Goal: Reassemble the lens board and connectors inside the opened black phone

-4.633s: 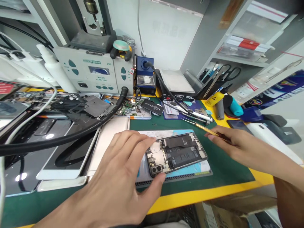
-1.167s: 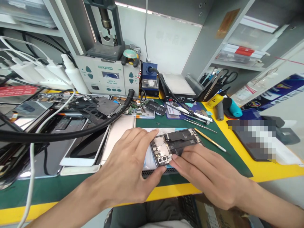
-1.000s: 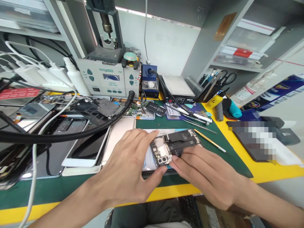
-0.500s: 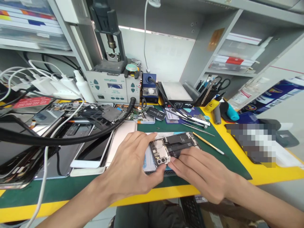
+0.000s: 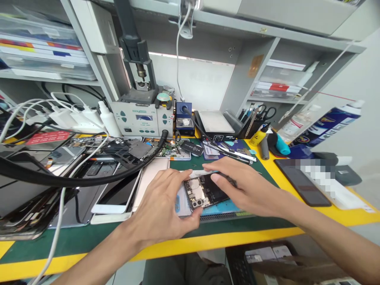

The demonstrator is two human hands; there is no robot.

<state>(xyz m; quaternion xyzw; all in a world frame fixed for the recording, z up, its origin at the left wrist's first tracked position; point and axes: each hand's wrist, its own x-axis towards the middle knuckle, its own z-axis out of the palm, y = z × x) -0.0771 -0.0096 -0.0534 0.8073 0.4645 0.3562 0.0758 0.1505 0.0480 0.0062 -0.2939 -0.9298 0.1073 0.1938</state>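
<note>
Held the open phone (image 5: pixel 196 189) on the patterned pad (image 5: pixel 221 208) by its camera end between widely spread left fingers (image 5: pixel 180 181), with the far end partly hidden beneath bent right fingers (image 5: pixel 222 165), any grip there impossible to tell.

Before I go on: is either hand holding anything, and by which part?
The left hand holds the opened phone by its camera end, between thumb and fingers. Whether the right hand over it grips anything, I can't tell.
</note>
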